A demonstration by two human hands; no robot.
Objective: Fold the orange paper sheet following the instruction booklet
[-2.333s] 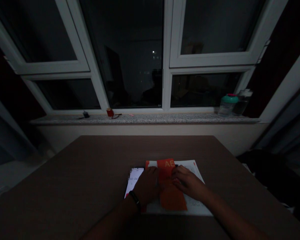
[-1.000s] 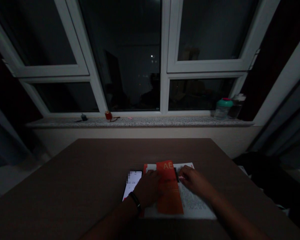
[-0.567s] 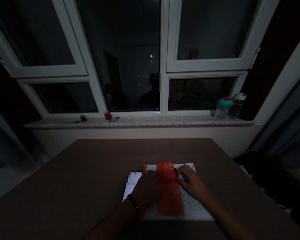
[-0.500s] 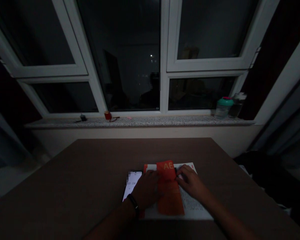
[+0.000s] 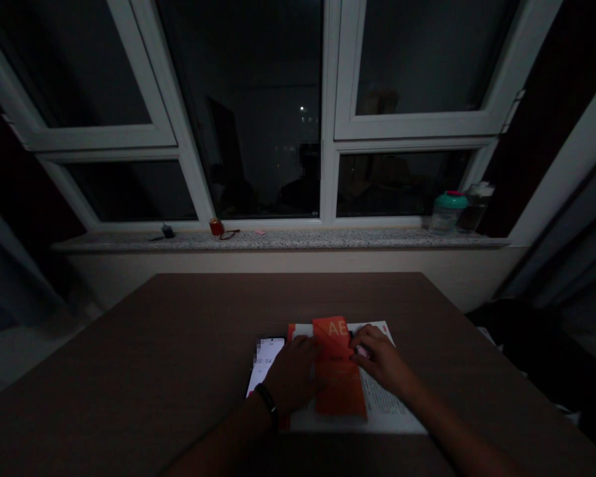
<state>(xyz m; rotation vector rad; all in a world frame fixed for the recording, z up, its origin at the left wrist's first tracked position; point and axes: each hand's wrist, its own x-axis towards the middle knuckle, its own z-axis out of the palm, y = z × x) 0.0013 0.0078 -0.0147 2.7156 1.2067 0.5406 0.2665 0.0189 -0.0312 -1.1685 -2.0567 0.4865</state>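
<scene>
Head view: your left hand (image 5: 293,374) lies flat, fingers open on the orange leaflet (image 5: 338,377); your right hand (image 5: 381,363) curls at its right edge, grip unclear.

From here the top of the phone (image 5: 264,363) screen is pixelated, the print on the white sheet (image 5: 385,397) seems too fine to read, and the dark object (image 5: 167,231) on the window sill (image 5: 328,241) is too small to identify.

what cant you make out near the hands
Head view:
phone screen: top blurred out
orange leaflet: small print too dark, edge under the left hand
pink bit: hidden by the right hand, too small to name
white printed sheet: text too small
</scene>
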